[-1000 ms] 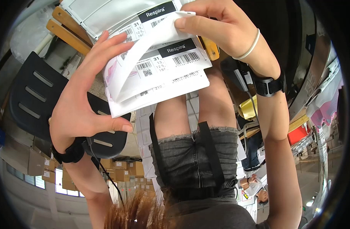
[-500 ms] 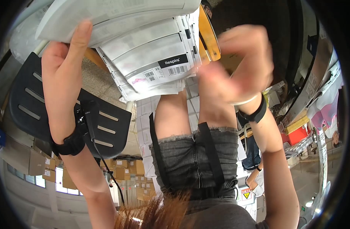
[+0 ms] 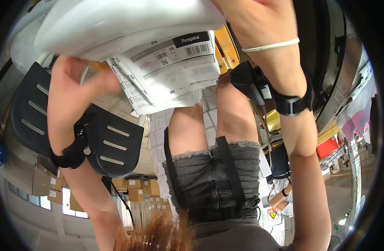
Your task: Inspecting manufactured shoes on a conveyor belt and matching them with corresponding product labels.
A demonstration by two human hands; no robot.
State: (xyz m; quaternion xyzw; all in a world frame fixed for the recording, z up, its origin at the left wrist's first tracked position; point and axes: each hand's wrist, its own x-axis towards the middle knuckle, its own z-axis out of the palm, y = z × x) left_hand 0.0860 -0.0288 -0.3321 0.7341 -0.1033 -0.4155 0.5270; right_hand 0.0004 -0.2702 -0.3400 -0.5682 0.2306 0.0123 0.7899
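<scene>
A stack of flat white printed bags or sheets (image 3: 175, 79), with barcodes and a dark label block, lies above my knees. Over its far part arches a raised, glossy white sheet (image 3: 129, 25), smeared by motion. My left hand (image 3: 77, 85) is beside the stack's left edge, below the raised sheet. Its thumb points toward the stack, apart from the curled fingers, and nothing shows between them. My right hand (image 3: 263, 25), with a white band round its wrist, is at the raised sheet's right end. Its fingertips are cut off by the upper rim, so its grip is hidden.
A black slotted chair seat (image 3: 116, 144) stands at the left. Yellow-orange supports (image 3: 227, 48) show right of the stack. Brown cartons (image 3: 137, 194) are piled in the background. A co-worker's arm (image 3: 280, 198) shows at the lower right, and a red bin (image 3: 328, 148) farther right.
My right hand has moved up and away to the raised sheet's right end. My left thumb has come off the sheet and moved down to the right. A different label now shows on the stack.
</scene>
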